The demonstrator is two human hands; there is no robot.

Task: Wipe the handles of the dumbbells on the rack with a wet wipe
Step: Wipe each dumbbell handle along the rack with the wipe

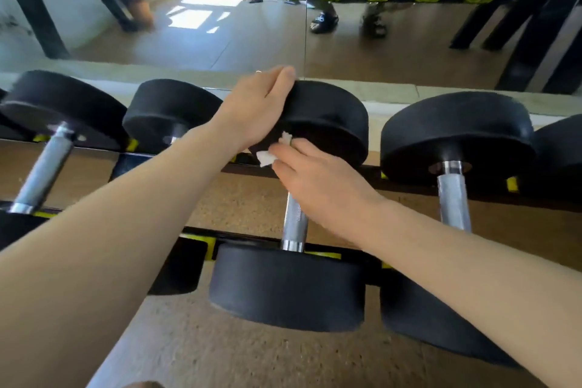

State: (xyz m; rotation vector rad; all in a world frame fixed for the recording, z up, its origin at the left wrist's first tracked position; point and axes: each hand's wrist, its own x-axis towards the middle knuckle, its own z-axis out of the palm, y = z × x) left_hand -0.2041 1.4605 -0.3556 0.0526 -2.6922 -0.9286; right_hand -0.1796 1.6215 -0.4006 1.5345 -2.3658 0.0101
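Observation:
A black dumbbell with a steel handle lies across the rack in the middle of the view. My left hand grips the edge of its far head, fingers curled over the top. My right hand is wrapped round the upper part of the handle with a white wet wipe bunched under its fingers; a bit of wipe sticks out at the left. The near head rests on the front rail.
More dumbbells lie on the black and yellow rack: two to the left, one to the right, another at the far right edge. A wall mirror behind reflects the floor, rack and feet.

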